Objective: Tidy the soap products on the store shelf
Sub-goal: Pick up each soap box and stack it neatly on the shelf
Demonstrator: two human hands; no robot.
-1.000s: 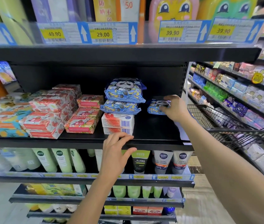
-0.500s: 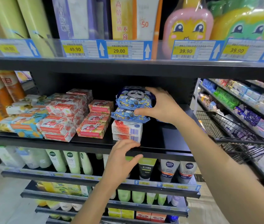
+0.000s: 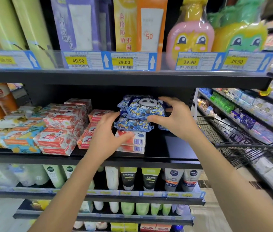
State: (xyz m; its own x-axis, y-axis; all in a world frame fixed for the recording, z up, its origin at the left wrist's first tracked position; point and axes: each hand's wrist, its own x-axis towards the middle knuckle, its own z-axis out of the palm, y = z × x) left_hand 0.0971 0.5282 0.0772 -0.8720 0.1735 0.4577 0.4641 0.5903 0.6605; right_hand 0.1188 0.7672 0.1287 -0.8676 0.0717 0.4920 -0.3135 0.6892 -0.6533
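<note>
A: Where's the stack?
B: Panda packs (image 3: 142,108) sit on two white boxes (image 3: 136,144), middle shelf (image 3: 32,159), just right of the red soaps (image 3: 62,121). They lie flat with the long axis left-right along the shelf edge. Panda face points out at the aisle, top pack tipped forward.
A: Hands?
B: One per end, equally near. Right hand (image 3: 177,121) curls round the right end, thumb in front, fingers over the top. Left hand (image 3: 105,138) is flat-fingered against the left end, thumb on the top box.
A: Next?
B: Probably a squeeze inward along that axis.
</note>
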